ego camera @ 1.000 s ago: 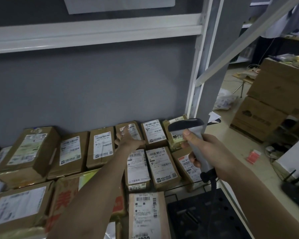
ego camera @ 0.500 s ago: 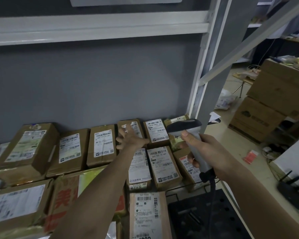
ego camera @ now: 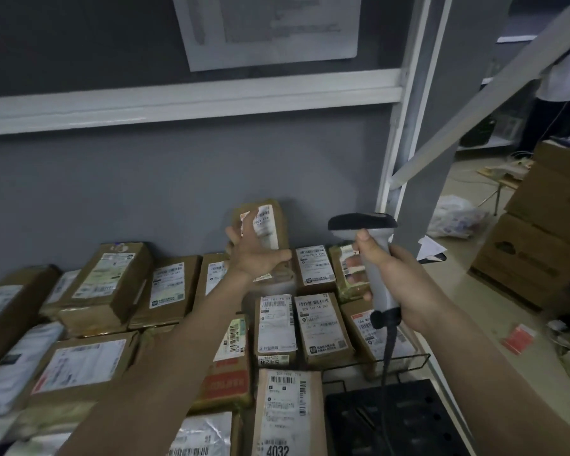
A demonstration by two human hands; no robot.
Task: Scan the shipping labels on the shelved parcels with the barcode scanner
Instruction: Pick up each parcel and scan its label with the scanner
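Now a small brown parcel (ego camera: 266, 229) is held up off the back row by the left hand (ego camera: 255, 255), tilted so that its white shipping label (ego camera: 266, 225) faces the viewer; a second ago the same parcel lay flat among the others with the hand resting on top of it. The fingers are curled round the lower part of the box and the thumb is pressed along its bottom edge. The barcode scanner (ego camera: 369, 255) is gripped by the right hand (ego camera: 397, 281), all fingers wrapped round the pale handle, the dark head being kept just to the right of the lifted parcel and level with it. Whether the trigger is pressed cannot be told. A black cable (ego camera: 388, 350) is seen hanging from the handle base.

The lift suggests that this label is being presented for reading: it is judged that the scanner head needs only to be turned toward the label for the scan to be taken. The label appears blurred, so the parcel is probably moving.

The remaining parcels (ego camera: 321, 322) are laid flat on the wire shelf (ego camera: 405, 358), labels up, in rows below both hands. A sheet of paper (ego camera: 267, 28) is fixed to the grey wall above.
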